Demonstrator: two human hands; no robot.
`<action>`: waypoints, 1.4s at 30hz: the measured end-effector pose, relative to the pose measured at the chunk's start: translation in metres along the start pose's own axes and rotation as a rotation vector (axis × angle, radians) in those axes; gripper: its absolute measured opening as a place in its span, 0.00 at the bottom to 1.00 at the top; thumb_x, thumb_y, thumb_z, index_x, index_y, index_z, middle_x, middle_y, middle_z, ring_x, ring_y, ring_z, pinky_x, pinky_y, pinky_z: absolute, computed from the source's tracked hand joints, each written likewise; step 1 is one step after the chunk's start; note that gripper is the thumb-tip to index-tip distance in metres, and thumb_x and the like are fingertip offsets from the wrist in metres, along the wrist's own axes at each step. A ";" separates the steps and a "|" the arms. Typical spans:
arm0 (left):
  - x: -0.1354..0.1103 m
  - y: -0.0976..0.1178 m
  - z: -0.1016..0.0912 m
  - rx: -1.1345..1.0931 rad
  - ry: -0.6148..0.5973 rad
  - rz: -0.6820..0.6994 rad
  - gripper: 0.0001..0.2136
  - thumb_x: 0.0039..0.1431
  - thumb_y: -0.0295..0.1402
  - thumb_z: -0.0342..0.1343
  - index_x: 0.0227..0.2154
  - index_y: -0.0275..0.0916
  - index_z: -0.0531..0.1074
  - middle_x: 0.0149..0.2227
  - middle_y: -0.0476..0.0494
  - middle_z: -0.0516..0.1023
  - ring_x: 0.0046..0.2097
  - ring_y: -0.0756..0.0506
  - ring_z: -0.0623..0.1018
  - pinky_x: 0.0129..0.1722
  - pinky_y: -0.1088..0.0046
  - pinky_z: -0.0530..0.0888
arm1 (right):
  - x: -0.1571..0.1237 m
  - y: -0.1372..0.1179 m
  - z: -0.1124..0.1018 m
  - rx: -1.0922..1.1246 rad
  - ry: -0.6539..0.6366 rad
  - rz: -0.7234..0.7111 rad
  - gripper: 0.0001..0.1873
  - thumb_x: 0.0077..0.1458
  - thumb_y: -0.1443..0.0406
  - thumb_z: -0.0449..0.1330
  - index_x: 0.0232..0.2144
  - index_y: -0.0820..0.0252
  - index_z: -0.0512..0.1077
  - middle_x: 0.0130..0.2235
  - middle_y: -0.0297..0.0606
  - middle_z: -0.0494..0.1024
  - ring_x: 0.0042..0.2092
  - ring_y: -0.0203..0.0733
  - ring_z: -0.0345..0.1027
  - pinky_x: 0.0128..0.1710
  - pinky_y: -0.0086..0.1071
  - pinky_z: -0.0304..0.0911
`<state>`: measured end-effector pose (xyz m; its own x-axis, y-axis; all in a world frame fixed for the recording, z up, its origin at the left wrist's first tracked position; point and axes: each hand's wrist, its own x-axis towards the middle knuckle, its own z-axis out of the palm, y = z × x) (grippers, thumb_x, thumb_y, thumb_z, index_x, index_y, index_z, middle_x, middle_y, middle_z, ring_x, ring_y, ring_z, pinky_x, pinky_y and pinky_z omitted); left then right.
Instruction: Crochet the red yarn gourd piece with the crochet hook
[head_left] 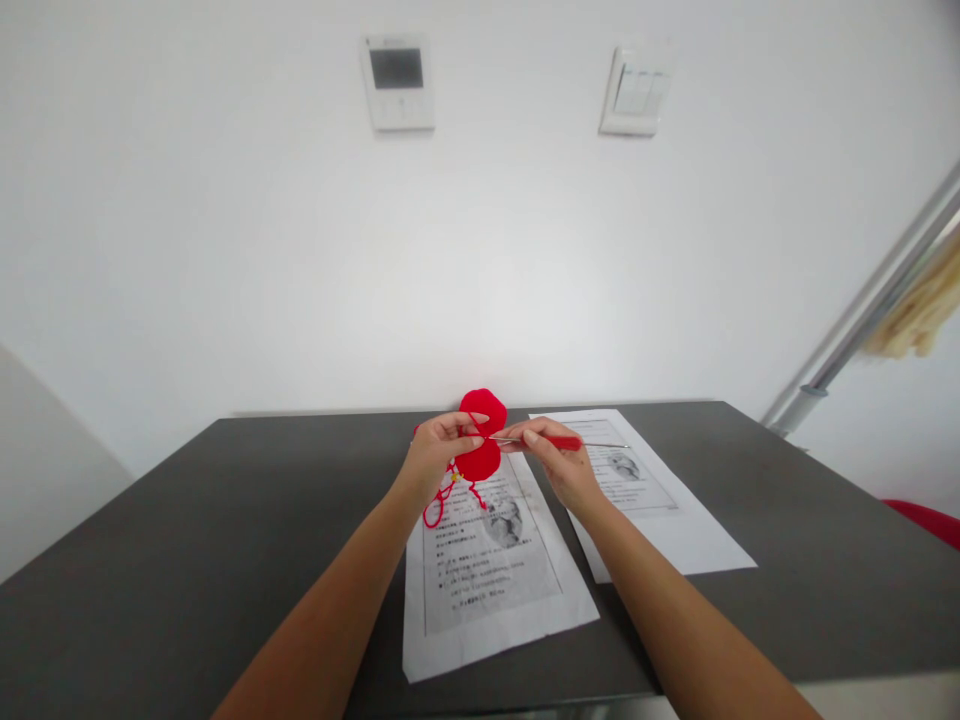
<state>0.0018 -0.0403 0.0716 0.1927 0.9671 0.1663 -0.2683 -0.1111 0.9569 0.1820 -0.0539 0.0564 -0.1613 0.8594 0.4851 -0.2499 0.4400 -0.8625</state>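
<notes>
My left hand [444, 442] pinches a piece of red crochet work [480, 462] above the table, and its rounded lobes show above and below the fingers. A strand of red yarn [433, 512] loops down from it on the left, with a small yellow thing [455, 478] close by. My right hand [559, 462] is closed around the red handle of a crochet hook [564, 442]. Thin metal sticks out at both ends of the handle. The hook's left tip meets the red work by my left fingertips; the exact stitch is hidden.
Two printed sheets lie on the dark table [225, 540]: one sheet [495, 610] under my hands, another sheet [675, 530] to the right. Behind rises a white wall with a panel [399, 85] and a switch [636, 92]. A metal pole [862, 310] leans at the right.
</notes>
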 end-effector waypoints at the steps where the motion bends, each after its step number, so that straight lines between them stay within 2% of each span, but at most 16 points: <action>1: 0.000 -0.001 0.000 0.016 0.002 0.013 0.13 0.38 0.28 0.65 0.32 0.37 0.78 0.27 0.48 0.76 0.30 0.50 0.74 0.36 0.72 0.69 | 0.000 0.000 0.000 -0.015 -0.007 -0.011 0.11 0.54 0.56 0.60 0.31 0.55 0.77 0.35 0.38 0.81 0.39 0.45 0.75 0.43 0.41 0.70; 11: -0.001 0.002 0.002 0.106 0.039 0.090 0.09 0.38 0.27 0.64 0.28 0.36 0.77 0.26 0.49 0.74 0.30 0.51 0.72 0.34 0.75 0.69 | -0.004 0.001 0.003 -0.112 0.007 -0.124 0.09 0.58 0.59 0.58 0.33 0.56 0.77 0.38 0.38 0.80 0.41 0.43 0.74 0.43 0.39 0.71; 16: -0.001 0.000 0.000 0.197 0.073 0.137 0.11 0.39 0.27 0.63 0.31 0.36 0.78 0.26 0.49 0.74 0.30 0.50 0.72 0.33 0.75 0.68 | -0.005 0.002 0.002 -0.243 -0.014 -0.201 0.09 0.59 0.61 0.56 0.34 0.56 0.76 0.39 0.39 0.80 0.42 0.43 0.74 0.45 0.39 0.70; 21: -0.001 -0.002 0.000 0.337 0.102 0.252 0.10 0.42 0.27 0.61 0.31 0.37 0.78 0.29 0.46 0.77 0.32 0.48 0.73 0.35 0.73 0.69 | -0.005 -0.002 0.003 -0.449 -0.045 -0.317 0.09 0.61 0.64 0.54 0.34 0.56 0.75 0.39 0.40 0.80 0.43 0.42 0.73 0.46 0.38 0.68; 25: -0.003 0.000 0.001 0.412 0.109 0.345 0.07 0.44 0.27 0.60 0.30 0.37 0.77 0.33 0.44 0.78 0.36 0.47 0.74 0.38 0.71 0.70 | -0.006 -0.003 0.005 -0.511 -0.039 -0.392 0.09 0.61 0.65 0.53 0.35 0.57 0.74 0.39 0.41 0.79 0.43 0.42 0.73 0.45 0.37 0.68; 31: -0.004 0.003 0.003 0.439 0.097 0.396 0.06 0.44 0.26 0.59 0.28 0.37 0.76 0.32 0.44 0.78 0.37 0.46 0.75 0.40 0.70 0.70 | -0.008 -0.002 0.004 -0.546 -0.050 -0.413 0.09 0.61 0.65 0.53 0.37 0.55 0.74 0.41 0.39 0.79 0.44 0.41 0.73 0.46 0.37 0.68; 42: -0.003 0.002 0.002 0.416 0.087 0.369 0.05 0.45 0.27 0.60 0.28 0.38 0.75 0.37 0.42 0.80 0.38 0.46 0.76 0.39 0.70 0.70 | -0.007 -0.001 0.004 -0.570 -0.045 -0.423 0.08 0.60 0.66 0.54 0.37 0.55 0.74 0.41 0.39 0.79 0.44 0.41 0.73 0.46 0.37 0.68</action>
<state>0.0022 -0.0442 0.0732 0.0731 0.8606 0.5041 0.0948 -0.5091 0.8555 0.1799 -0.0615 0.0547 -0.2031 0.5789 0.7897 0.2370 0.8116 -0.5340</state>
